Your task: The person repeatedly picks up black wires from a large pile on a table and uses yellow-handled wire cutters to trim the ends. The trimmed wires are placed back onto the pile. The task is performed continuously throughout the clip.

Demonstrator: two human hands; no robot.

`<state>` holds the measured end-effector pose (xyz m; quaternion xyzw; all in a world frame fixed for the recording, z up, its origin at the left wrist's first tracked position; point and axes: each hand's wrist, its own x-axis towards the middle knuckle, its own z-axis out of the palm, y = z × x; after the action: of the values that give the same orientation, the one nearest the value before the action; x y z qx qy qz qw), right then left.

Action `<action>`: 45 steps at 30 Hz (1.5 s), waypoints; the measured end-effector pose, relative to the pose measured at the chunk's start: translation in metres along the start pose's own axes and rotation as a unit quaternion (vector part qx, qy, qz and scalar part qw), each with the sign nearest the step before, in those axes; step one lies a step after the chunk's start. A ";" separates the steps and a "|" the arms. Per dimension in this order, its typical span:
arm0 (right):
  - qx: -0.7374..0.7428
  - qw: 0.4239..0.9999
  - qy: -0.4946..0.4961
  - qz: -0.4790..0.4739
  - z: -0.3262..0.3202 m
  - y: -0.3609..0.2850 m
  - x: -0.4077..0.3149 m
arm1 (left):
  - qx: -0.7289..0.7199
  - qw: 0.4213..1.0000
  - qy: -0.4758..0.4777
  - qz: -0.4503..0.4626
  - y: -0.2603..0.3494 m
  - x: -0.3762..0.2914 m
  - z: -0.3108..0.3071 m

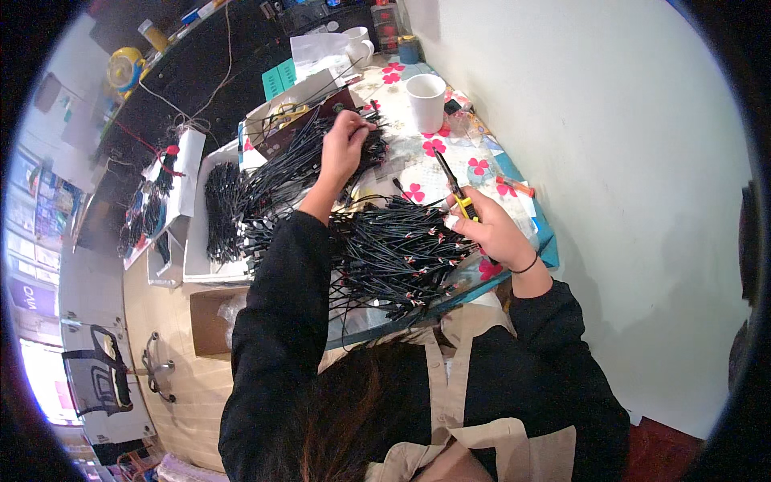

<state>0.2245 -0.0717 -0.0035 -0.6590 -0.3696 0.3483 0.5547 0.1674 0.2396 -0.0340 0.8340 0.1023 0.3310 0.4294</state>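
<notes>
My left hand [346,143] reaches over the far bundle of black cables [295,150], fingertips pinched together near the cable ends. Whether a cable is between them I cannot tell. My right hand [491,228] grips a yellow-and-black hand tool [462,199], apparently a utility knife, its long dark end slanting up and away. Below and left of that hand lies the near pile of black cables [391,247], many with small red and white wire ends facing right. A single cable end [399,184] sticks up between the two bundles.
A white cup [425,102] stands on the floral tablecloth [415,193], with a white mug [359,47] farther back. At left, a white box [202,241] holds more cables. Yellow-handled scissors [289,114] lie in an open box. A white wall [632,181] borders the right side.
</notes>
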 end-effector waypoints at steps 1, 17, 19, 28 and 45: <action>-0.004 1.000 -0.003 -0.012 -0.002 0.001 0.001 | -0.060 0.998 0.019 -0.008 0.009 0.001 -0.003; 0.134 0.983 -0.122 0.024 0.018 -0.041 -0.022 | 0.129 0.978 0.064 0.153 0.176 -0.103 0.004; 0.116 0.984 -0.135 -0.018 0.023 -0.044 -0.026 | 0.144 0.973 0.077 0.162 0.181 -0.107 0.005; 0.040 0.993 -0.090 -0.063 0.038 -0.047 -0.051 | 0.215 0.943 0.105 0.232 0.194 -0.124 0.011; 0.075 0.991 -0.109 -0.030 0.031 -0.040 -0.063 | 0.113 0.978 0.057 0.163 0.204 -0.137 0.009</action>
<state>0.1631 -0.1080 0.0350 -0.5619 -0.4205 0.4280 0.5694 0.0458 0.0470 0.0588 0.8625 0.0262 0.4298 0.2657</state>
